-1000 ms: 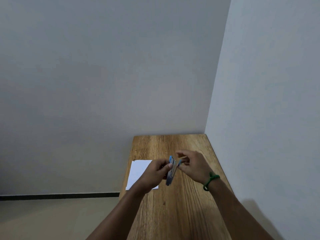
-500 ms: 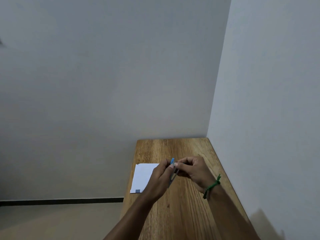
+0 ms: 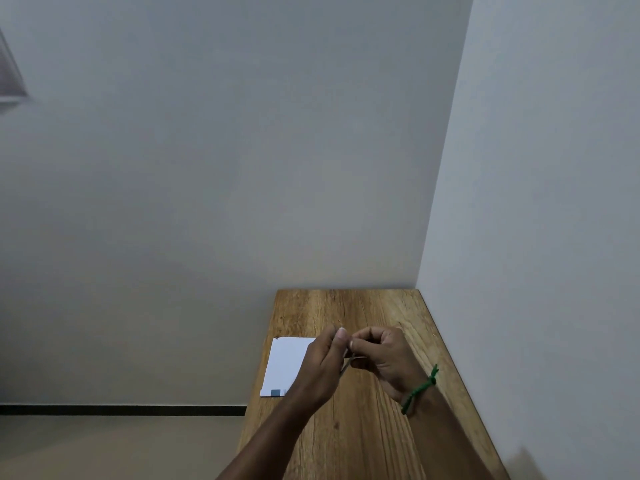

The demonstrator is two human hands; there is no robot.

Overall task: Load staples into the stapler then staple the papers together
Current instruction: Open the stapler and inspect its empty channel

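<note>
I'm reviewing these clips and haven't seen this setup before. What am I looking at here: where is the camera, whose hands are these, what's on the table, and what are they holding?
There is no robot: a person works with bare hands, filmed by one wide-angle camera worn on the head, looking forward and down. The left hand and right hand meet above a wooden table set in a wall corner. Between them they pinch a thin metal part, mostly hidden; presumably the stapler, though it is hard to tell. White papers lie flat at the table's left edge. A green band circles the right wrist.
</note>
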